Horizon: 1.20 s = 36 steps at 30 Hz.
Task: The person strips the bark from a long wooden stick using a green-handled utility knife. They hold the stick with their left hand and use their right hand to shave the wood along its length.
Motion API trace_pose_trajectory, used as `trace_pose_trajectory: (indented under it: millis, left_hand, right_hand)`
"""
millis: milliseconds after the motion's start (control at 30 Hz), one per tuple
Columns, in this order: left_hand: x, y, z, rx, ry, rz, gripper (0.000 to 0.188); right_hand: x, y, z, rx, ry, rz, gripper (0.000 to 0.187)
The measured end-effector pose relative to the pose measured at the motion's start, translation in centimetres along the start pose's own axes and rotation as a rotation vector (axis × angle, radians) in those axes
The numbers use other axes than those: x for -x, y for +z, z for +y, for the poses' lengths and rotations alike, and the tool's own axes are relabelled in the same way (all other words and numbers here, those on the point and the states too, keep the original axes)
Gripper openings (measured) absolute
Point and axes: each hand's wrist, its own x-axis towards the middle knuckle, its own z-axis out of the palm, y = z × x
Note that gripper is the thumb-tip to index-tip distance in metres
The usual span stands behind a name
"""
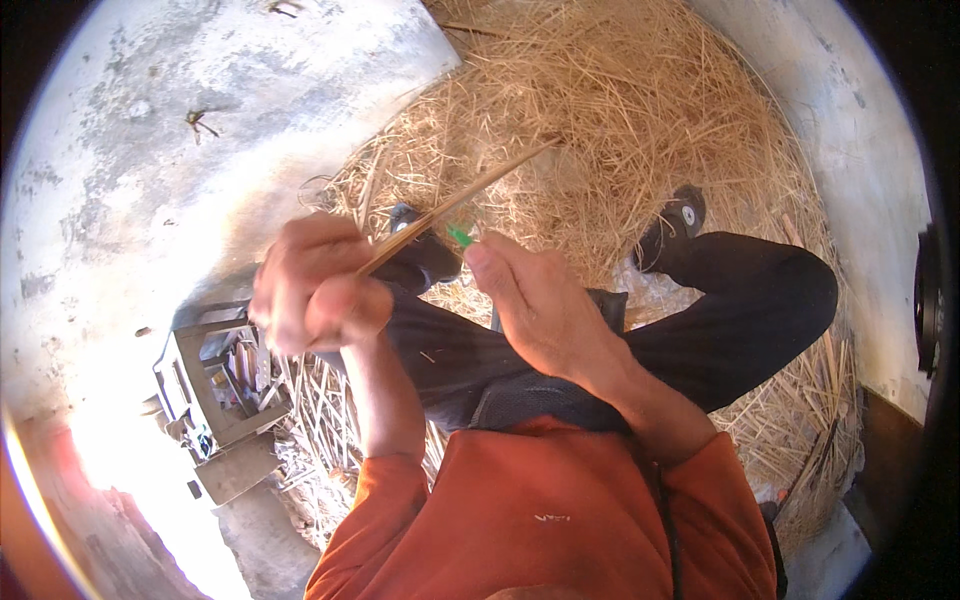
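Note:
My left hand [325, 285], slightly blurred, is closed around one end of a long, thin tan stick [480, 185] that looks like split bamboo or cane. From the fist the stick slants up and to the right, over the straw, and narrows toward its far end. To the right, my right hand [545, 305] is closed, thumb on top, around a small object with a bright green end [459, 235]. That green end points at the stick and sits just below it; whether they touch I cannot tell. The rest of the green-ended object is hidden in the fist.
Loose straw-like shavings [650, 110] cover the floor beyond my feet and along both sides. An open box [225, 375] with small items stands to my left. A pale, stained wall [150, 150] rises at the left, another wall [820, 100] at the right. My dark-trousered legs [740, 310] are spread apart.

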Motion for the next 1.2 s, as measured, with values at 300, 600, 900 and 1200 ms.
trace_pose_trajectory:
  millis: [300,600,900,1200]
  left_hand:
    - [2.7,2.5,1.2,0.093,-0.238,0.163,0.045]
    - [1.7,2.8,-0.7,-0.073,-0.236,0.101,0.041]
    - [2.0,3.7,0.5,-0.139,-0.317,0.254,0.044]
    - [2.9,3.5,0.2,-0.169,-0.321,0.342,0.046]
  right_hand:
    - [0.5,1.1,3.3,0.150,-0.049,0.067,0.031]
    - [-2.2,-0.7,11.0,0.314,0.096,0.164,0.038]
    - [-1.0,-0.2,3.6,0.139,0.023,-0.031,0.047]
    - [-2.3,0.9,11.5,0.194,0.105,0.175,0.038]
